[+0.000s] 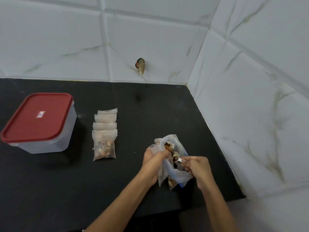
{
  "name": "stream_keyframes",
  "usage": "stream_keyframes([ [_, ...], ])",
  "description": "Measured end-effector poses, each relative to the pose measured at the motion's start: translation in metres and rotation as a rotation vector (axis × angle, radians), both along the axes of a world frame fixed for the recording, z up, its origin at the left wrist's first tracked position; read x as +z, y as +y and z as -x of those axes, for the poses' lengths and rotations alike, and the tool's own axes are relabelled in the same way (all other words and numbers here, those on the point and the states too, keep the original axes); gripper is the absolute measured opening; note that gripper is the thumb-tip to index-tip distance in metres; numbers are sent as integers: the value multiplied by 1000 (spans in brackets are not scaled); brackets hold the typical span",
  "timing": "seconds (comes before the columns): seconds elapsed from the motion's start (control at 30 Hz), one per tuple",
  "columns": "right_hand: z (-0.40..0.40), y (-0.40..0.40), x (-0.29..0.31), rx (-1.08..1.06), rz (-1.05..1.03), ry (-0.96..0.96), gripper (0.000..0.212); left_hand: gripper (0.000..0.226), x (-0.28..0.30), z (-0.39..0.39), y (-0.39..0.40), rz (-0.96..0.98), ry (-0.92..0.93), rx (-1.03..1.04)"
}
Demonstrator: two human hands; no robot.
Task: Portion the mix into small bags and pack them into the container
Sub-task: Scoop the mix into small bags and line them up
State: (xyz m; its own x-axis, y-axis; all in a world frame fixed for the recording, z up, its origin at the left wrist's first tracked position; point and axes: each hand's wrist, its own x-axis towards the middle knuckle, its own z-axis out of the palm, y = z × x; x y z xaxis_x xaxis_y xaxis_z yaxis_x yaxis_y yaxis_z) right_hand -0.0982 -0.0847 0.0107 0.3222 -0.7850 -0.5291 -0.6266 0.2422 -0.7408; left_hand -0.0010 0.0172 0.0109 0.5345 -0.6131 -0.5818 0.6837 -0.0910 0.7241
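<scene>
Black matte table: my left hand gripped a crinkled clear small bag of nut mix; my right hand pinched a metal spoon at its mouth. Four flat translucent filled bags lay overlapped beside the frosted rectangular container, red lid on.

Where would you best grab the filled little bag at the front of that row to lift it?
Pinch the filled bag by its flat top strip, coming from above. The mix bulges in its lower part, while the top edge lies flat and overlaps the next bag behind, so probably only that strip gives thin, firm plastic to pinch.
</scene>
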Motion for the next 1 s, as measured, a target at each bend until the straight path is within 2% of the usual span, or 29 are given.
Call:
stream_keyframes([
  [0.13, 5, -4, 2, -76, -211, -138, 19, 35, -2, -2, 3, -10, -6, 16],
  [0.27, 8, -6, 4, -65, -255, -189, 19, 39, -8, -3, 11, -27, -75, 14],
  [0.3, 9, -6, 5, -63, -248, -192, 19, 47, -8, -3, 13, -41, -144, -5],
  [0.37, 12, -5, 9, -71, -225, -210, 19, 61, -8, -3, 16, -170, -434, -7],
  [0.47, 19, -3, 15, -109, -179, -264, 18, 59, 5, -3, 20, -276, -915, -12],
  [0.6, 24, -2, 33, -140, -134, -312, 16, 47, 24, 1, 14, -288, -1169, -159],
  [0.67, 27, -2, 45, -155, -111, -342, 16, 41, 30, 3, 8, -316, -1243, -192],
  [0.73, 29, -2, 60, -167, -90, -392, 17, 44, 35, 5, 3, -337, -1287, -228],
  [0.87, 29, 3, 91, -136, -34, -477, 18, 49, 43, 8, -6, -366, -1280, -265],
  [1.0, 25, 15, 98, -3, 212, -413, 20, 44, 50, 12, -9, -332, -1244, -216],
])
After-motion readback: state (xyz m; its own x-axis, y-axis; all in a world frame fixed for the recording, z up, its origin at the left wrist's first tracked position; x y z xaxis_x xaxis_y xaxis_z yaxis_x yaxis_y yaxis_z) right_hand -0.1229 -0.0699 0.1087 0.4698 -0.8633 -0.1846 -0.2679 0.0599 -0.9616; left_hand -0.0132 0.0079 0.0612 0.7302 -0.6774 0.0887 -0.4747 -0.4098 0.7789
